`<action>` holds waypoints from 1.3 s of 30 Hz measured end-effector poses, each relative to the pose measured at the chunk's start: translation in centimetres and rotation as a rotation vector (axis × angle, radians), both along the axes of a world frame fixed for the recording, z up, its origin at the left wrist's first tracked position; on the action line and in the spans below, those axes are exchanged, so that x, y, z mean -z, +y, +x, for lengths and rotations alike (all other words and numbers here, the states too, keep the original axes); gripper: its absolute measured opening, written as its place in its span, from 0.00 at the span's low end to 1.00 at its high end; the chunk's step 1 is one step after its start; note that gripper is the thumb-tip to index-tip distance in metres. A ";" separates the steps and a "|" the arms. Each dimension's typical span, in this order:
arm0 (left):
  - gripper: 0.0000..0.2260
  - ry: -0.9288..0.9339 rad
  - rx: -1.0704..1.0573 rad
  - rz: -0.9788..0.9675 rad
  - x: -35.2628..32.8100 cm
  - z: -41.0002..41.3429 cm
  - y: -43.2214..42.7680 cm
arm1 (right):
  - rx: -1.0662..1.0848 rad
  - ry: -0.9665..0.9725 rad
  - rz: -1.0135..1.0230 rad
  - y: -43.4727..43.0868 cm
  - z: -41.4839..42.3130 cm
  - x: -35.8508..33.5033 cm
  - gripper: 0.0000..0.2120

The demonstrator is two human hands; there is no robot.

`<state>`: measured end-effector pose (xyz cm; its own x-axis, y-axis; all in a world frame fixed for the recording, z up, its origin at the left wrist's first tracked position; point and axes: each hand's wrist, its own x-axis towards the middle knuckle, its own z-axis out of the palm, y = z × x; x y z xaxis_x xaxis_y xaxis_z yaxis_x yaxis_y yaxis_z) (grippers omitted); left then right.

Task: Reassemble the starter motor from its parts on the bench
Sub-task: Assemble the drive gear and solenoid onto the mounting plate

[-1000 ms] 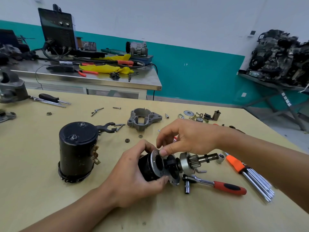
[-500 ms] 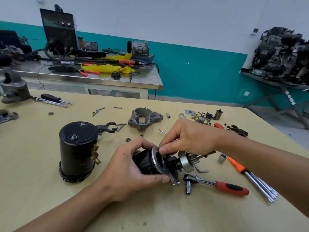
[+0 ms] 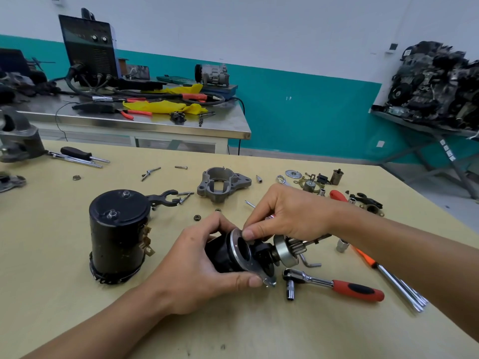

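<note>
In the head view, the left hand (image 3: 199,265) curls round the black armature body (image 3: 220,251) over the middle of the tabletop (image 3: 77,307), just beside the ratchet (image 3: 334,283), while the right hand (image 3: 287,216) pinches the upper rim of its silver plate (image 3: 255,268).

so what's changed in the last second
The black starter armature assembly tilted a little, its geared shaft end rising under the right hand. Nothing taken or let go: the left hand still grips it, the right still pinches its silver round plate. The red-handled ratchet stayed put.
</note>
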<state>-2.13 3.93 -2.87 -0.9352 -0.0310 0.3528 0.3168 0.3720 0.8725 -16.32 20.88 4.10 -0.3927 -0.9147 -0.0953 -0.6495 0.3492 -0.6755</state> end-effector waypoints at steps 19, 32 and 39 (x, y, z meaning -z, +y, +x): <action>0.18 0.282 -0.099 -0.164 0.7 -0.5 0.3 | 0.043 -0.014 0.009 0.2 0.7 -0.3 0.08; 0.18 0.193 -0.111 -0.063 1.4 -1.0 0.1 | 0.036 0.316 -0.007 -0.4 2.3 -1.5 0.05; 0.20 0.143 -0.088 -0.017 1.6 -1.0 0.1 | 0.052 0.303 0.029 -0.2 3.1 -1.6 0.06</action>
